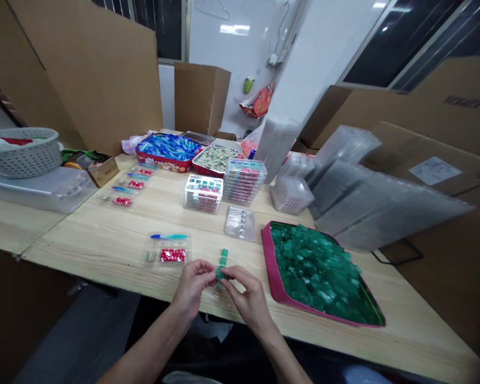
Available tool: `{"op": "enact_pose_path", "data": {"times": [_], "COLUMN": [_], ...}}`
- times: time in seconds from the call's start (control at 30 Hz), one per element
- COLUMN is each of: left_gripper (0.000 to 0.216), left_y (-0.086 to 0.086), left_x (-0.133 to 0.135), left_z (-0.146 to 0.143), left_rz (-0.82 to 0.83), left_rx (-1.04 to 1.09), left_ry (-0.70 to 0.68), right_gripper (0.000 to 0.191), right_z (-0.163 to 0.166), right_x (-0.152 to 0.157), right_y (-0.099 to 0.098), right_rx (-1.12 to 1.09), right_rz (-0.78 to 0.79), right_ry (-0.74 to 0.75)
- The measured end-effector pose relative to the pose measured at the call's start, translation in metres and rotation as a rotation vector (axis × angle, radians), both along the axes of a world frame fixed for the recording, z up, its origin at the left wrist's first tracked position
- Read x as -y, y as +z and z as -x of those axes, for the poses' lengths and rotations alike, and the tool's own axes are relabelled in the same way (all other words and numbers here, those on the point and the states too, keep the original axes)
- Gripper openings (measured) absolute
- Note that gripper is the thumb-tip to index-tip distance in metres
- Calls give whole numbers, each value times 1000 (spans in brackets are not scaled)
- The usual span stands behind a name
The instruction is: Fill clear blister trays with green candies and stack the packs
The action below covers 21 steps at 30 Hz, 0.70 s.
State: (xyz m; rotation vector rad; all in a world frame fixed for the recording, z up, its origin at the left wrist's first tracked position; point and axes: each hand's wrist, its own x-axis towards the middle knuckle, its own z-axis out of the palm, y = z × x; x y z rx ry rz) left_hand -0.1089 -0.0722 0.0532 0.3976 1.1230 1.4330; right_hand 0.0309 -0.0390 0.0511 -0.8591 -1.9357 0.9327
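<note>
My left hand [192,281] and my right hand [245,290] meet at the table's near edge, fingers pinched together on a small green piece [220,273]. Two more small green pieces [223,257] lie on the wood just beyond my fingertips. A clear blister tray [168,250] holding a blue pen and a red packet lies to the left of my hands. A pink-rimmed tin [270,264] full of green pieces sits at my right.
Stacks of filled clear trays [203,193] and an empty tray [240,222] stand mid-table. Tins of blue pens [166,148] and of small packets [216,158] sit farther back. Piles of clear trays [368,197], a white basket [22,152] and cardboard boxes surround the table.
</note>
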Motion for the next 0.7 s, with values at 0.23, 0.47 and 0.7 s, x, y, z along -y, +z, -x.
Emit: {"op": "enact_pose_path", "data": {"times": [0.23,0.47,0.7], "left_gripper": [14,7,16], "left_y": [-6,-20,-22], "left_x": [7,20,27], "left_z": [8,17,14], "left_rz": [3,-63,-148], "left_rx": [-232,-1010,-1265], "left_ry": [-218,-293,-352], "right_gripper": [13,23,23], "right_z": [-13,-18,-10], "right_x": [3,8,15], "right_y": [-10,-24,-19], "right_rx": [107,311,396], "right_rz": [48,-79,-236], "right_ry": [112,152,157]}}
